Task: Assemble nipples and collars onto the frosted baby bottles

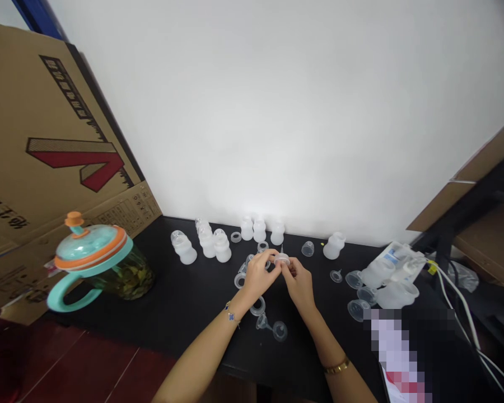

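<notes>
My left hand (259,275) and my right hand (298,279) meet over the black table, both pinching a small whitish bottle ring (281,258) with a thin clear tip sticking up from it. Under and beside my left hand lie several loose rings, among them one ring (239,280) at its left and another ring (257,305) below the wrist. Nearer the table's front edge rest a clear funnel-shaped silicone piece (262,321) and a clear round piece (279,331). A clear dome cap (308,249) stands to the right of my hands.
Several capped white bottles (208,243) stand at the left, with uncapped bottles (259,230) along the wall. A lone bottle (334,245) leans at the right, near clear funnels (358,309) and a breast pump (392,263). A teal-lidded jug (109,263) and a cardboard box (46,140) stand left.
</notes>
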`<state>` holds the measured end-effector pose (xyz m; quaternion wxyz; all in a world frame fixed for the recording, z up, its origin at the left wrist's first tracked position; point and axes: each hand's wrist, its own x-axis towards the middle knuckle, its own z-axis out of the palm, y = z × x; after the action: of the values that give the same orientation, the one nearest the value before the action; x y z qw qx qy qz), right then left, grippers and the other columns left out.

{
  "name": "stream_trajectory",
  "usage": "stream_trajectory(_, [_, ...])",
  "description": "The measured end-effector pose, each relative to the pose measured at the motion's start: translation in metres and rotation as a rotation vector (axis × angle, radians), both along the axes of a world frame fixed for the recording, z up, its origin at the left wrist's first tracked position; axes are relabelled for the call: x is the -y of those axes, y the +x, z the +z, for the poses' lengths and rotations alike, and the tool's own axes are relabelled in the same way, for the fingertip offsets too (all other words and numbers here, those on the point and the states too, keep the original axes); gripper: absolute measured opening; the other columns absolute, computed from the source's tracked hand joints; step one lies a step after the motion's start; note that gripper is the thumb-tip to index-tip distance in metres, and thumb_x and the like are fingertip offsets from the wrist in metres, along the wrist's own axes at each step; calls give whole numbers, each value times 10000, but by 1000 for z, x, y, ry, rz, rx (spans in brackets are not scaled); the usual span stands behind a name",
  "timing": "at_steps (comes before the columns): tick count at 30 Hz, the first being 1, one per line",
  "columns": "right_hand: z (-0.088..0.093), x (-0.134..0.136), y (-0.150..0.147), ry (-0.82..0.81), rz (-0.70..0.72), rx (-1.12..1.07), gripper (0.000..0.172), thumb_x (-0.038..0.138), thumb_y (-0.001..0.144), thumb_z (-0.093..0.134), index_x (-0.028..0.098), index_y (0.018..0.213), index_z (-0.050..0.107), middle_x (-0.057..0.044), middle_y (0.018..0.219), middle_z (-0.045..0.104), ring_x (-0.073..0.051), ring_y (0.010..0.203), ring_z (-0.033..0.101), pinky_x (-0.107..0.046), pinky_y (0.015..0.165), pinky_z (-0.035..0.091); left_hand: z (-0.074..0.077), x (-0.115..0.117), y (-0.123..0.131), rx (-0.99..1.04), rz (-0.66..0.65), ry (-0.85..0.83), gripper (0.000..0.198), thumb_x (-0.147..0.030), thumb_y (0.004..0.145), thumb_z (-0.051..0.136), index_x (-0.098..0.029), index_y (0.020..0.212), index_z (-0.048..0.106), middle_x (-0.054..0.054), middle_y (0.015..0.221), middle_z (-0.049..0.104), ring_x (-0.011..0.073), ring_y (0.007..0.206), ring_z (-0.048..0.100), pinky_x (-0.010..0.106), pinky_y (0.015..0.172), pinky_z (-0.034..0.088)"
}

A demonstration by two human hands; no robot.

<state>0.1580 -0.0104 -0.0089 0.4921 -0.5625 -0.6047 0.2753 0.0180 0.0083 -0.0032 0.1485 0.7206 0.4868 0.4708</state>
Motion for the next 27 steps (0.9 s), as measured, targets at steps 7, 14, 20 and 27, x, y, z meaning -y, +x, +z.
stream_trajectory(7, [-1, -1, 1, -2, 3, 16, 351, 512, 920, 521, 200, 884, 677, -21, 712, 697, -188, 628, 616, -270, 615, 443, -2, -1, 0, -10, 7, 7, 174, -184, 864, 646, -259, 1021, 657, -21, 840, 756, 183, 842, 704, 314, 832, 509])
stream_trajectory(14, [-3, -2, 1, -1, 0, 42, 351, 513, 926, 514, 200, 879, 667, -7, 687, 663, -179, 616, 592, -262, 598, 413, -1, -1, 0, -7, -4, 1, 173, -179, 866, 640, -254, 1022, 653, -22, 842, 754, 184, 848, 700, 315, 832, 506])
stream_trajectory(20, [-3, -2, 2, 3, -7, 62, 355, 522, 928, 504, 205, 852, 646, 11, 637, 600, -171, 585, 542, -262, 577, 375, -2, -1, 0, 3, -5, -7, 179, -172, 862, 650, -254, 1021, 654, -25, 845, 757, 184, 853, 702, 317, 837, 502])
stream_trajectory(27, [-6, -4, 2, 24, -16, 84, 360, 524, 925, 502, 203, 821, 630, 30, 590, 545, -156, 544, 500, -253, 546, 341, -1, -1, 0, 0, 3, -20, 177, -174, 857, 656, -256, 1014, 659, -29, 830, 759, 185, 843, 709, 311, 829, 499])
